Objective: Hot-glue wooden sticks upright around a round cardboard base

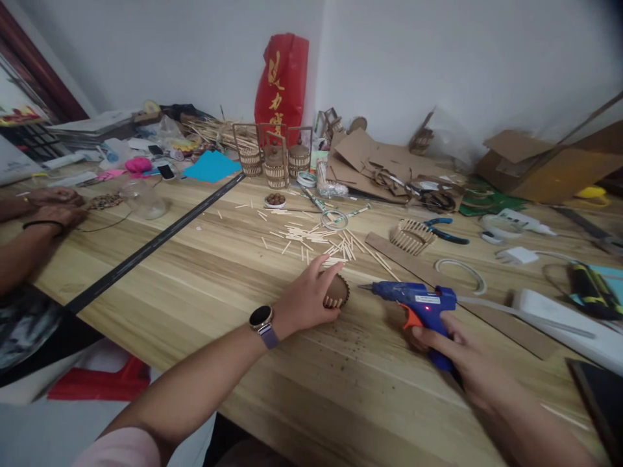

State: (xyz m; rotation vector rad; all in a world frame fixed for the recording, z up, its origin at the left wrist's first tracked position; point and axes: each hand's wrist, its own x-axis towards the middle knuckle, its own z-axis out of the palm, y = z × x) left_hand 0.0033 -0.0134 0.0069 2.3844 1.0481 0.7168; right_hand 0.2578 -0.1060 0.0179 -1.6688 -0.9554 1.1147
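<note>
My left hand [310,295], with a watch on its wrist, curves its thumb and fingers around the near and far sides of a small round cardboard base [339,290]. Short sticks stand along part of the base's notched rim; my fingers cover its left side. In my right hand [460,353] is a blue glue gun [413,295], gripped by the handle, with its orange trigger and a lit red light showing. Its nozzle points left toward the base, a short gap away. Loose short wooden sticks [304,235] lie scattered just beyond my left hand.
Beyond the sticks stand several small stick baskets [276,174] with tall handles. A cardboard strip [457,292], blue-handled pliers [445,230] and a partly made stick ring [413,236] lie right. A co-worker's hands [53,204] rest at left, past a black strip [160,240].
</note>
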